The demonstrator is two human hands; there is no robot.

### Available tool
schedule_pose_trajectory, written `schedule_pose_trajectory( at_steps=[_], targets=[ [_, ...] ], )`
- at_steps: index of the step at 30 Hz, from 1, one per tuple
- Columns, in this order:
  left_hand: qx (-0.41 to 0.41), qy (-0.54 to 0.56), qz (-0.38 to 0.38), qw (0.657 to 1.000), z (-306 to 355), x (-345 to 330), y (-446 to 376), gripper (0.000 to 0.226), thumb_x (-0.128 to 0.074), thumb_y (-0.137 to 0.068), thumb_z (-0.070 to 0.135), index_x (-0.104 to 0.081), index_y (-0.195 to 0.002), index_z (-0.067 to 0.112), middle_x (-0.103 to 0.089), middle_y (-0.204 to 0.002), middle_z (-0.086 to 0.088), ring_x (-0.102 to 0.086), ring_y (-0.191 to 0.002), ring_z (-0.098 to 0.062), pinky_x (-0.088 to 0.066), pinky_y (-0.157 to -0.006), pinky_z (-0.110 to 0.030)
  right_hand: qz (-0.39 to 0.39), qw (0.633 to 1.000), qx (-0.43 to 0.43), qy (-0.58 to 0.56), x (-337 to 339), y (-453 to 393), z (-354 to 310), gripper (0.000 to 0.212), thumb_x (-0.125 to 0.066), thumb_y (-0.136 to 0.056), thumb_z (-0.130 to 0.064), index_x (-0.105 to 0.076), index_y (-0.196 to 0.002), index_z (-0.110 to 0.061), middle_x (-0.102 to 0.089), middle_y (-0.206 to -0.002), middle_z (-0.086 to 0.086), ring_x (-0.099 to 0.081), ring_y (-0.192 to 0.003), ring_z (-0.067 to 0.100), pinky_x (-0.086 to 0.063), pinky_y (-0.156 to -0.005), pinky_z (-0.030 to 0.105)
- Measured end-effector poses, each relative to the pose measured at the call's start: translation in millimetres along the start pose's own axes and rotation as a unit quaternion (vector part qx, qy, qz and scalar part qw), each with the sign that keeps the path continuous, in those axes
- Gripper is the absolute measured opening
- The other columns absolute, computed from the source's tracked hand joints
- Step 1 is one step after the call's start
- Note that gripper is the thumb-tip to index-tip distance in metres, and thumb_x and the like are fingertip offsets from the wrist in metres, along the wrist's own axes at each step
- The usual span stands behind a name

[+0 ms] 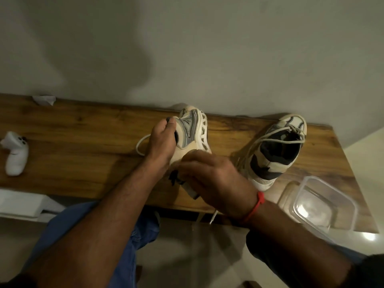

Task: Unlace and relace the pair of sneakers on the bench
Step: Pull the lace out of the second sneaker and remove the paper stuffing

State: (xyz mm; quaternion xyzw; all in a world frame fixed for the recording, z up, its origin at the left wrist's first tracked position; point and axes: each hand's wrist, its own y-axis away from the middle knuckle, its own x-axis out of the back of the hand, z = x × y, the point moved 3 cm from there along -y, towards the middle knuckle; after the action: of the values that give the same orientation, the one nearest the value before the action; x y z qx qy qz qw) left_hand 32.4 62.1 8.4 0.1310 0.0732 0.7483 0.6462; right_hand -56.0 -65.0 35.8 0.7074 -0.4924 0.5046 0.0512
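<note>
One sneaker (192, 129) is tipped on its side near the middle of the tabletop (83, 142), sole turned toward the right. The left hand (161, 140) grips it at the far end, fingers curled over the upper. The right hand (209, 175) is curled over the near end of the same shoe; it is blurred, and whether it pinches the lace or only the shoe cannot be told. A loop of white lace (141, 145) lies on the tabletop just left of the left hand. The second sneaker (276, 148) stands upright to the right, laces loose across its opening.

Risks noted:
- A lace end appears to hang below the near tabletop edge; a sharp pull could draw it fully through an eyelet or snag it.
- The held shoe sits close to the near edge; a loosened left grip could let it slide off.
- The clear plastic container (324, 206) lies just beside the right forearm and could be knocked by an elbow movement.
- The white controller (15, 154) lies well apart at far left; no hazard.
</note>
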Motion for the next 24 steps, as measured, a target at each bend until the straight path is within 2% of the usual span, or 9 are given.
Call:
schedule_pose_trajectory(
  at_steps=[2,5,9,11,13,16,19,21,24],
  targets=[
    [0.015,-0.004,0.001,1.0,0.5,-2.6,-0.7,0.031,-0.043,-0.108,0.033,-0.065,-0.107,0.011,-0.072,-0.106,-0.017,-0.07,-0.1,-0.034,-0.056,-0.091,-0.054,-0.021,0.999,0.024,0.037,-2.2,0.6,-2.5,0.025,-0.068,-0.088,-0.005,-0.07,-0.112,-0.006,-0.065,-0.11,0.012,-0.064,-0.095,0.021,-0.057,-0.078,0.029],
    [0.028,-0.02,-0.014,0.999,0.4,-4.5,0.5,0.03,-0.042,-0.108,0.037,-0.064,-0.109,0.017,-0.071,-0.108,-0.011,-0.069,-0.101,-0.031,-0.056,-0.093,-0.053,0.0,0.997,-0.031,0.07,10.0,-2.7,17.8,0.023,-0.064,-0.088,-0.016,-0.071,-0.107,-0.006,-0.066,-0.11,0.013,-0.065,-0.098,0.022,-0.058,-0.08,0.03],
    [0.02,-0.038,-0.016,0.999,-1.4,-7.2,4.3,0.03,-0.043,-0.108,0.036,-0.065,-0.107,0.016,-0.071,-0.106,-0.009,-0.068,-0.1,-0.027,-0.056,-0.09,-0.047,0.059,0.995,-0.078,0.035,22.3,-0.7,30.5,0.017,-0.066,-0.089,-0.006,-0.073,-0.104,-0.007,-0.068,-0.107,0.008,-0.065,-0.096,0.014,-0.056,-0.082,0.022],
    [0.016,-0.041,0.0,0.999,-1.8,-7.1,1.9,0.031,-0.043,-0.108,0.035,-0.065,-0.106,0.014,-0.071,-0.104,-0.009,-0.068,-0.098,-0.027,-0.054,-0.086,-0.042,0.044,0.998,-0.042,0.004,11.8,-1.2,13.8,0.017,-0.066,-0.088,-0.002,-0.072,-0.103,-0.007,-0.068,-0.108,0.008,-0.065,-0.097,0.016,-0.055,-0.082,0.023],
    [0.021,-0.037,0.019,0.999,-2.4,-3.8,-1.9,0.031,-0.043,-0.108,0.034,-0.065,-0.105,0.011,-0.069,-0.098,-0.008,-0.066,-0.093,-0.025,-0.052,-0.077,-0.037,-0.012,1.0,0.017,-0.011,-10.2,0.2,-9.2,0.015,-0.064,-0.088,0.0,-0.071,-0.1,-0.006,-0.067,-0.104,0.011,-0.065,-0.092,0.021,-0.055,-0.077,0.031],
    [0.042,-0.014,0.027,0.999,-0.9,-0.6,-6.8,0.031,-0.043,-0.108,0.034,-0.064,-0.108,0.011,-0.069,-0.1,-0.009,-0.066,-0.09,-0.024,-0.051,-0.071,-0.033,-0.058,0.996,0.069,0.021,-27.0,4.7,-24.9,0.017,-0.056,-0.091,-0.007,-0.071,-0.097,0.0,-0.067,-0.101,0.016,-0.064,-0.088,0.028,-0.055,-0.071,0.038],
    [0.046,0.0,0.024,0.999,3.3,0.5,-8.0,0.028,-0.042,-0.108,0.032,-0.063,-0.104,0.015,-0.07,-0.101,-0.008,-0.067,-0.091,-0.025,-0.054,-0.073,-0.035,0.011,0.996,0.054,0.064,-14.6,1.1,-12.7,0.016,-0.057,-0.091,-0.003,-0.071,-0.098,0.001,-0.068,-0.102,0.017,-0.063,-0.09,0.026,-0.054,-0.076,0.032],
    [0.048,0.006,0.025,0.999,6.4,0.2,-7.5,0.028,-0.041,-0.108,0.032,-0.062,-0.105,0.015,-0.069,-0.102,-0.008,-0.067,-0.091,-0.024,-0.054,-0.072,-0.034,0.046,0.995,0.042,0.079,-10.4,-0.9,-10.3,0.015,-0.058,-0.091,-0.001,-0.072,-0.096,0.001,-0.068,-0.102,0.017,-0.063,-0.089,0.026,-0.053,-0.076,0.034],
    [0.029,-0.018,0.025,0.999,8.7,0.5,-6.3,0.03,-0.042,-0.107,0.036,-0.062,-0.105,0.014,-0.069,-0.106,-0.011,-0.067,-0.1,-0.031,-0.056,-0.086,-0.047,0.083,0.991,0.037,0.101,-4.2,-2.1,-11.7,0.012,-0.061,-0.091,-0.006,-0.073,-0.092,-0.002,-0.068,-0.1,0.015,-0.06,-0.089,0.024,-0.049,-0.074,0.035]
  ],
)
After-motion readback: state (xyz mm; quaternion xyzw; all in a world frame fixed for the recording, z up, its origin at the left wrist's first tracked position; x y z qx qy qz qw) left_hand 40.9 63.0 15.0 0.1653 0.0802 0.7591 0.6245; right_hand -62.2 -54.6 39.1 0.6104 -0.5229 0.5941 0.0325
